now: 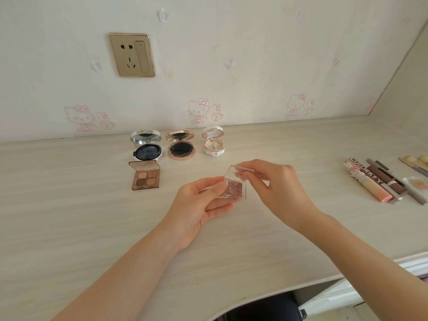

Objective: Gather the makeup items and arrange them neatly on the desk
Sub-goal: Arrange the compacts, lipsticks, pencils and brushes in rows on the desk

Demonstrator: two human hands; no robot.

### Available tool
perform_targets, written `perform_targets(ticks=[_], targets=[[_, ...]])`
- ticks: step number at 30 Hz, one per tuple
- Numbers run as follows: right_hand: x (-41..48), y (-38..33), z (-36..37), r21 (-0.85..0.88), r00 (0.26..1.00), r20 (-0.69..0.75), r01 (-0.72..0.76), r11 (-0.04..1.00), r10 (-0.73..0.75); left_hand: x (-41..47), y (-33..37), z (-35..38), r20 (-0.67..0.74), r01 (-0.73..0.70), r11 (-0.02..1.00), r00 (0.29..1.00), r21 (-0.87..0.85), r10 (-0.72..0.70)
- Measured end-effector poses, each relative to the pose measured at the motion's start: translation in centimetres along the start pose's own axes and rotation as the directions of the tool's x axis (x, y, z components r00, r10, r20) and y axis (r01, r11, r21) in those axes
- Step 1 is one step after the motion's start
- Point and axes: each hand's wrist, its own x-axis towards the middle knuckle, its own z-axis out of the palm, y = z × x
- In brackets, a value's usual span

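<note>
Both hands hold a small clear square eyeshadow case [235,187] with pinkish glitter above the middle of the desk. My left hand [200,206] grips its base from the left. My right hand [278,187] pinches its raised clear lid at the top. Behind them, near the wall, stand three open compacts in a row: a silver one [146,144], a rose-gold one [181,144] and a white ornate one [214,141]. An open brown four-colour eyeshadow palette [145,174] lies in front of the silver compact.
At the right of the pale wood desk [69,216] lie several lip glosses and tubes [379,181] side by side, with more items [416,163] at the frame's edge. A wall socket [132,55] sits above. The desk's front edge curves at lower right.
</note>
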Motion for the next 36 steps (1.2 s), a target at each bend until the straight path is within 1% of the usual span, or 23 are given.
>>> perform_targets(ticks=[2,3,4,5,7,9,11,13,15,17,21,24,28,36], targets=[[0.2,0.6,-0.2,-0.011,0.999,0.016,-0.034,0.999,0.034,-0.1,-0.1,0.1,-0.034,-0.08,0.985,0.996,0.154,0.086],[0.4,0.9,-0.3,-0.014,0.998,0.026,-0.055,0.998,0.056,-0.1,-0.2,0.0,-0.04,-0.13,0.954,0.988,0.269,0.146],[0.5,1.2,-0.4,-0.018,0.996,0.038,-0.076,0.997,0.077,0.0,-0.3,-0.1,-0.039,-0.177,0.897,0.977,0.405,0.21],[0.6,1.4,-0.4,-0.023,0.994,0.051,-0.095,0.995,0.096,0.1,-0.4,-0.2,-0.028,-0.212,0.818,0.963,0.535,0.269],[0.8,1.9,-0.5,-0.03,0.989,0.08,-0.126,0.992,0.128,0.5,-0.7,-0.3,0.012,-0.253,0.666,0.939,0.702,0.344],[0.9,2.5,-0.5,-0.042,0.982,0.111,-0.148,0.988,0.152,1.0,-1.1,-0.2,0.069,-0.283,0.553,0.924,0.783,0.376],[1.1,3.1,-0.4,-0.058,0.978,0.134,-0.153,0.987,0.159,1.5,-1.3,-0.1,0.129,-0.296,0.394,0.908,0.87,0.398],[1.2,3.7,-0.4,-0.069,0.978,0.148,-0.142,0.988,0.15,1.9,-1.5,0.0,0.182,-0.307,0.253,0.89,0.918,0.418],[1.3,4.1,-0.4,-0.083,0.978,0.158,-0.127,0.988,0.139,2.4,-1.7,0.0,0.245,-0.334,0.143,0.868,0.932,0.432],[1.5,4.5,-0.3,-0.086,0.978,0.164,-0.119,0.989,0.132,2.8,-2.0,0.2,0.299,-0.36,0.065,0.851,0.931,0.432],[1.9,5.1,-0.2,-0.092,0.982,0.154,-0.099,0.991,0.112,3.5,-2.3,0.5,0.369,-0.407,-0.028,0.794,0.913,0.483],[2.1,5.5,-0.2,-0.094,0.985,0.147,-0.078,0.993,0.091,3.9,-2.4,0.8,0.393,-0.417,-0.067,0.774,0.906,0.496],[2.0,5.7,-0.2,-0.066,0.986,0.132,-0.096,0.993,0.104,4.4,-2.6,0.9,0.394,-0.411,-0.086,0.76,0.907,0.517],[2.1,6.5,-0.6,-0.029,0.977,0.1,-0.185,0.982,0.187,5.0,-2.6,1.1,0.398,-0.411,-0.09,0.767,0.907,0.504]])
